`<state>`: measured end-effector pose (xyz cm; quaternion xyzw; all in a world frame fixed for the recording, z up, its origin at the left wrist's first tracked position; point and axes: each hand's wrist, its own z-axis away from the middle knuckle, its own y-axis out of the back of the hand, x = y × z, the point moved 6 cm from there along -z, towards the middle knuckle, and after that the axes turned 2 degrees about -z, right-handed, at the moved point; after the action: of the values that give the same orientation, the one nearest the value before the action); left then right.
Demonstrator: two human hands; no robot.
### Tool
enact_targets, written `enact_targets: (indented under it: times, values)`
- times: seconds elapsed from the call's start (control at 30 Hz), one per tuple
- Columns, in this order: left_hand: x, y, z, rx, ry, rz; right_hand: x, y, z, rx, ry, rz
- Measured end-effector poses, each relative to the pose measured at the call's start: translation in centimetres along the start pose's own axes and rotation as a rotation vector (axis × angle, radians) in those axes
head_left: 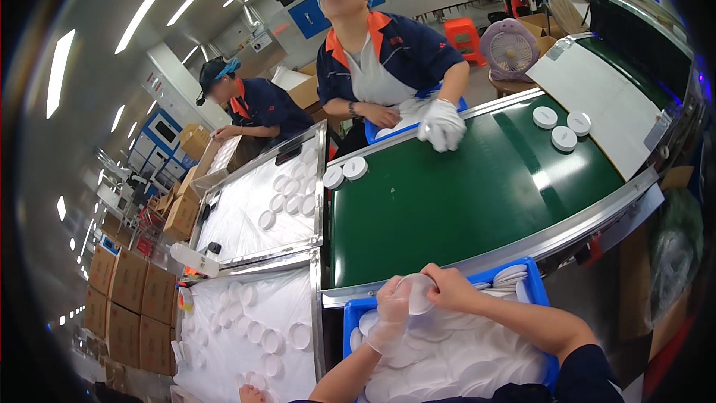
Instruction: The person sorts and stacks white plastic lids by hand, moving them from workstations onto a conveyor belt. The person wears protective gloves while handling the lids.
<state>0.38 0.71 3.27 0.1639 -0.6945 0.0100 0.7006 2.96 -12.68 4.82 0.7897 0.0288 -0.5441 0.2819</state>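
Observation:
Both of my hands are raised over a blue bin (pixel 543 283) full of thin white round discs (pixel 477 369). Between them is a round, whitish, partly see-through lid (pixel 419 293). My left hand (pixel 392 306), in a thin clear glove, grips its left edge. My bare right hand (pixel 450 289) pinches it at the upper right edge. The bin stands against the near metal edge of a green conveyor belt (pixel 440 209).
Round white lids (pixel 564 138) sit on the belt's right end, others at its far left. Across the belt a co-worker's gloved hand (pixel 443 127) reaches over it. To the left, plastic-covered tables (pixel 246 216) hold clear round pieces; another person's hand (pixel 251 394) is at bottom left.

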Motion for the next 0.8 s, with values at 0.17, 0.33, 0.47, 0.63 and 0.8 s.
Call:
enact_targets:
  times: [0.17,0.33,0.47,0.63,0.8]
  values:
    - [9.4,-1.7,2.1,0.279,-0.815,-0.745,0.7,2.4,-0.6,0.209,-0.136,-0.044]
    - [7.6,-3.7,3.1,-0.198,-1.025,-0.995,1.2,2.5,-0.3,0.252,-0.170,-0.081]
    - [5.8,-2.9,2.1,-0.092,-0.958,-1.123,-0.3,1.7,-0.6,0.117,-0.255,-0.362]
    - [3.7,11.4,-5.8,0.570,-0.609,-1.018,-1.0,0.8,0.4,0.111,-0.051,-0.250]
    - [-8.4,25.9,-4.0,0.674,-0.122,-1.292,-3.2,-1.9,0.6,-0.071,0.120,-0.074]
